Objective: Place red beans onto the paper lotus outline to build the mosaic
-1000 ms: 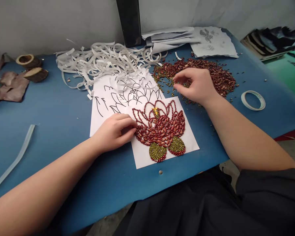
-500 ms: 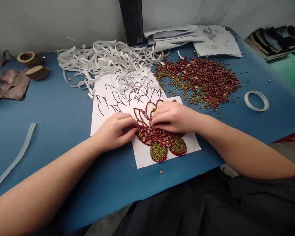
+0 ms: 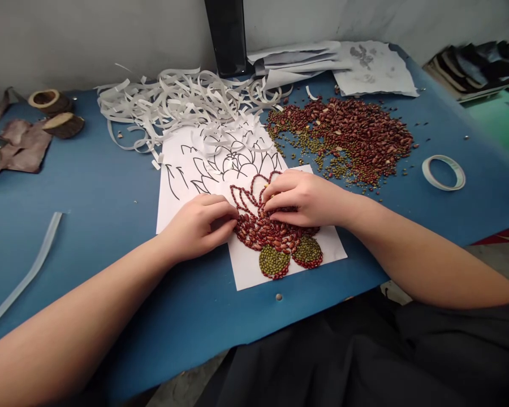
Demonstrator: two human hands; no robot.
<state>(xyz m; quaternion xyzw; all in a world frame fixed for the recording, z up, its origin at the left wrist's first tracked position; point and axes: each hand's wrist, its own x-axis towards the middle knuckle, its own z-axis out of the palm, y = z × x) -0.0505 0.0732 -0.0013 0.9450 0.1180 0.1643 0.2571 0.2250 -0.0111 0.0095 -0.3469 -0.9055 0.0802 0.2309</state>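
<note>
A white sheet (image 3: 246,275) carries a flower picture made of beans: red-brown beans (image 3: 254,233) fill its middle, and green mung beans (image 3: 274,260) fill two round leaves below. At the picture's left side, my left hand (image 3: 203,223) has its fingers curled, thumb and fingertips close together at the beans; anything between them is too small to make out. My right hand (image 3: 305,198) bends over the upper petals, fingers curled downward and covering part of the picture. What its fingertips hold, if anything, is hidden. Behind lies a paper with a black line drawing of a flower (image 3: 237,169).
A pile of mixed red and green beans (image 3: 356,135) lies at the back right, beside a tape roll (image 3: 443,173). Shredded paper strips (image 3: 173,104) cover the back. Wooden pieces (image 3: 63,125) and a pale strip (image 3: 29,271) are at left. Folded papers (image 3: 297,62) lie by the wall.
My right hand has shifted slightly to the right over the upper petals. My left hand stays in place at the picture's left side.
</note>
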